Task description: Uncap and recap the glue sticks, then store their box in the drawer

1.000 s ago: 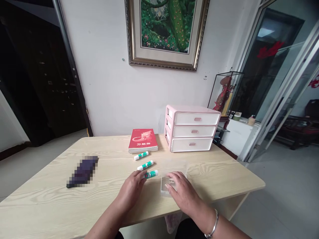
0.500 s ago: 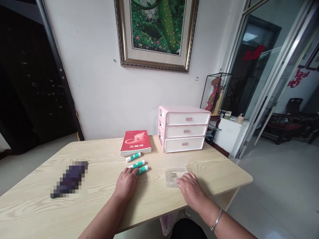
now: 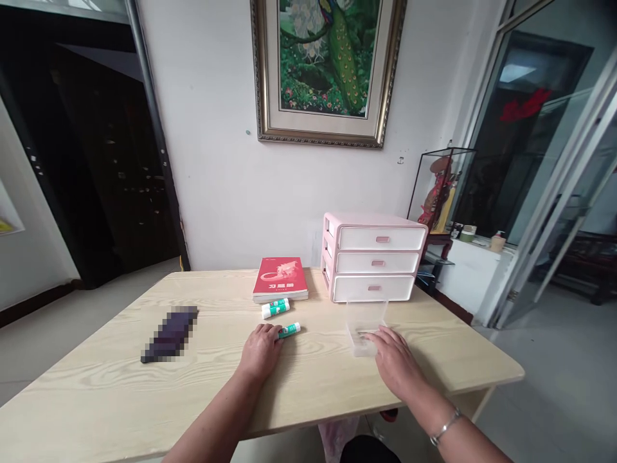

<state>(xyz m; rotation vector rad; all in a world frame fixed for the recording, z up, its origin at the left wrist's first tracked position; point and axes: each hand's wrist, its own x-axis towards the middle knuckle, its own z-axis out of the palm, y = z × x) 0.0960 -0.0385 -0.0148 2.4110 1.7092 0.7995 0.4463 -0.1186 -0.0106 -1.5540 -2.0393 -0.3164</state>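
Note:
My left hand (image 3: 260,350) lies on the wooden table (image 3: 120,392) with its fingers curled over the near end of a green-and-white glue stick (image 3: 290,330). A second glue stick (image 3: 275,308) lies just beyond it, in front of a red book (image 3: 280,279). My right hand (image 3: 393,360), with a bracelet on the wrist, lies flat, its fingertips on the near edge of a clear plastic box (image 3: 365,325). That box sits right in front of a pink three-drawer unit (image 3: 373,257), whose drawers are all closed.
A dark blurred object (image 3: 168,334) lies on the table's left half. The table stands against a white wall with a framed peacock picture (image 3: 328,64). A glass display case (image 3: 441,186) and a glass door stand to the right, beyond the table's right edge (image 3: 511,373).
The clear box has slid away from me to just in front of the drawer unit, with my right hand on it. Three glue sticks showed before; two show now. My left hand stays at the nearest stick.

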